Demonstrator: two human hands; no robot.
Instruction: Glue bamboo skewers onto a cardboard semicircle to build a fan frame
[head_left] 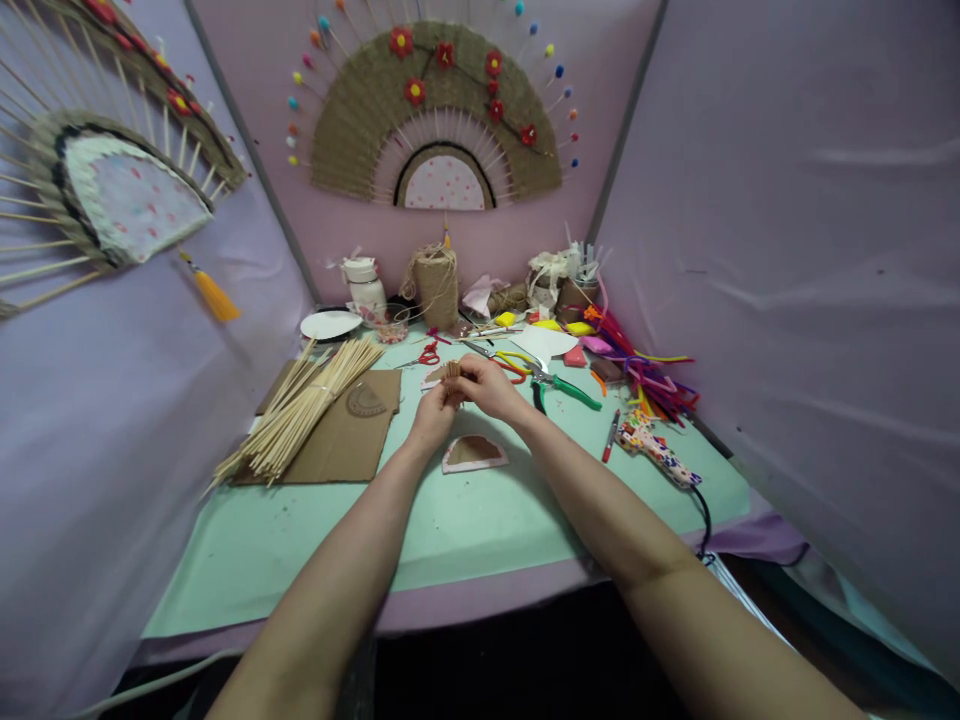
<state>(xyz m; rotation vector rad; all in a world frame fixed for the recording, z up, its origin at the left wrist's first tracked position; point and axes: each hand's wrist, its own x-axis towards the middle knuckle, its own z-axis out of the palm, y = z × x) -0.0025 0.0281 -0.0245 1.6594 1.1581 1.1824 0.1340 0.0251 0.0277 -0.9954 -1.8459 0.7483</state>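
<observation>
Over the middle of the table, my left hand (433, 415) and my right hand (489, 386) meet with fingers closed on a small brown ribbed piece of cardboard (451, 370). My fingers cover most of it. Just below them, a half-round cardboard piece (474, 452) with a pinkish-white rim lies flat, brown face up. Another half-round piece (433, 379) with a similar rim shows partly behind my left hand. Red-handled scissors (429, 356) lie beyond the hands. Green-handled pliers (574, 390) and yellow-and-orange-handled scissors (514, 362) are to the right.
A bundle of thin wooden sticks (304, 415) rests on a cardboard sheet (379, 440) with a protractor (366, 400). At right are a glue gun (656, 450), a red marker (610, 437) and pipe cleaners (649, 375). Twine (436, 290) stands behind; a decorated fan (442, 110) hangs above.
</observation>
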